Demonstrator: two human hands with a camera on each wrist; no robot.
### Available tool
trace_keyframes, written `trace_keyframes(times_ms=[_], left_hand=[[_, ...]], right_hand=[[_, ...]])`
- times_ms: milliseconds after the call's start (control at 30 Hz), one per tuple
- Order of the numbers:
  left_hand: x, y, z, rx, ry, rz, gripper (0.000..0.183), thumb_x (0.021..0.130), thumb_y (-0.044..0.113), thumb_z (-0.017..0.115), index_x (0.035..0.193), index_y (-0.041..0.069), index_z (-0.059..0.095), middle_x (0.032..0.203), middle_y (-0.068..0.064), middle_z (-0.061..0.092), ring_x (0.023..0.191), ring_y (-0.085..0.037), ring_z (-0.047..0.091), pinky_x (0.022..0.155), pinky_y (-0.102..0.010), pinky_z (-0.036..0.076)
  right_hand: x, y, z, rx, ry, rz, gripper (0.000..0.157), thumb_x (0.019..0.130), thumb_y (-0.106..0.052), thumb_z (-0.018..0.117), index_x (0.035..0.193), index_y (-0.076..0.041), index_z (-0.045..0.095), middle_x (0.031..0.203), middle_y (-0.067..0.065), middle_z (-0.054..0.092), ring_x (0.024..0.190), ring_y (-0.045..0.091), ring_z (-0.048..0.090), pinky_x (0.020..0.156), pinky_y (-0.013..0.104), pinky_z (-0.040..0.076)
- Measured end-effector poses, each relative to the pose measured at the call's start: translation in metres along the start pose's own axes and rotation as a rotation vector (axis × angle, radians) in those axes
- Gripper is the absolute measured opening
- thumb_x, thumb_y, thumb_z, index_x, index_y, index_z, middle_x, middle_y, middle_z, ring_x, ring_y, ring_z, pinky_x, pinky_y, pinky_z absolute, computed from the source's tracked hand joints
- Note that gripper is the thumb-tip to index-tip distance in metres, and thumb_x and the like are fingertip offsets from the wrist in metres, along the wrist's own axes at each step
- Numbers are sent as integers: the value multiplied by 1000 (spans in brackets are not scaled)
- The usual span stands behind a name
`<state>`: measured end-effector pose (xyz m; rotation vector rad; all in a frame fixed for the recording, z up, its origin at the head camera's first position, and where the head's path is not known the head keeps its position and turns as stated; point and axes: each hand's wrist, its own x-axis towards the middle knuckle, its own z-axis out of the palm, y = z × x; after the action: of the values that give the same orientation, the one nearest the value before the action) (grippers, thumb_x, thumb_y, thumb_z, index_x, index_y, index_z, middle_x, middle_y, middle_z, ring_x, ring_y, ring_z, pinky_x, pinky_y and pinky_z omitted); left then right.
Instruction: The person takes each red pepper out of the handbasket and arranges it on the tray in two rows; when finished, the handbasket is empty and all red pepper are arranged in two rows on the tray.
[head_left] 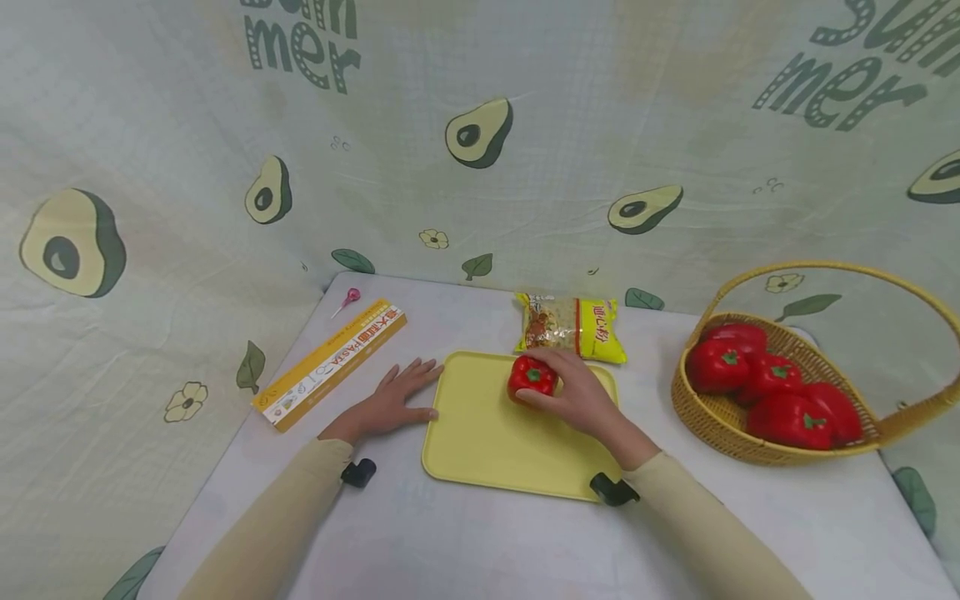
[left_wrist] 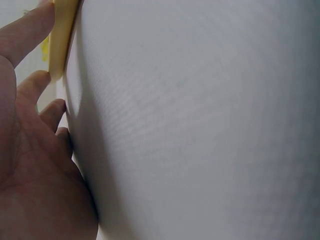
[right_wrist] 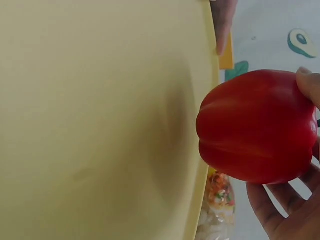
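Observation:
My right hand (head_left: 573, 396) grips a red bell pepper (head_left: 533, 377) between thumb and fingers, its green stem facing up. In the right wrist view the pepper (right_wrist: 257, 127) hangs a little above the yellow tray (right_wrist: 100, 120), which bears a soft shadow. Fingers spread, my left hand (head_left: 390, 402) rests at the left edge of the tray (head_left: 480, 450). Its fingertips and thumb touch the rim there, and the left wrist view shows the palm (left_wrist: 40, 165) low beside the white tabletop (left_wrist: 200, 125).
A wicker basket (head_left: 701, 421) with a tall handle and several red bell peppers (head_left: 795, 421) stands at the right. Behind the tray lies a yellow food bag (head_left: 570, 327). An orange pasta box (head_left: 330, 364) and a pink lollipop (head_left: 352, 295) lie at the left.

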<state>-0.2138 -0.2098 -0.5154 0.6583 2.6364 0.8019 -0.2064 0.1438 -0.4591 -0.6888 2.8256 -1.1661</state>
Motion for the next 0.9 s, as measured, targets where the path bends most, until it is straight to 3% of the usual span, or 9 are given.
trace_keyframes(times_ms=[367,900], left_hand=[[0,1,-1,-4,6,8,84,95,52,66,162,20,28,169,-5,20,157,-30,4,124,-55,-6],[2,-1,0,6,-19,-27,86,94,55,66,163,26,25,170,1,16,157,-24,0,124,-51,-7]], right_hand=[[15,-3,10,5,-9,-16,64,86,-49,79,142,-26,58,144,3,55,130,28,48,95,49,56],[32,-10,28,12,-19,-71,63,87,-49,78,141,-21,60,141,0,57,125,23,50,95,45,55]])
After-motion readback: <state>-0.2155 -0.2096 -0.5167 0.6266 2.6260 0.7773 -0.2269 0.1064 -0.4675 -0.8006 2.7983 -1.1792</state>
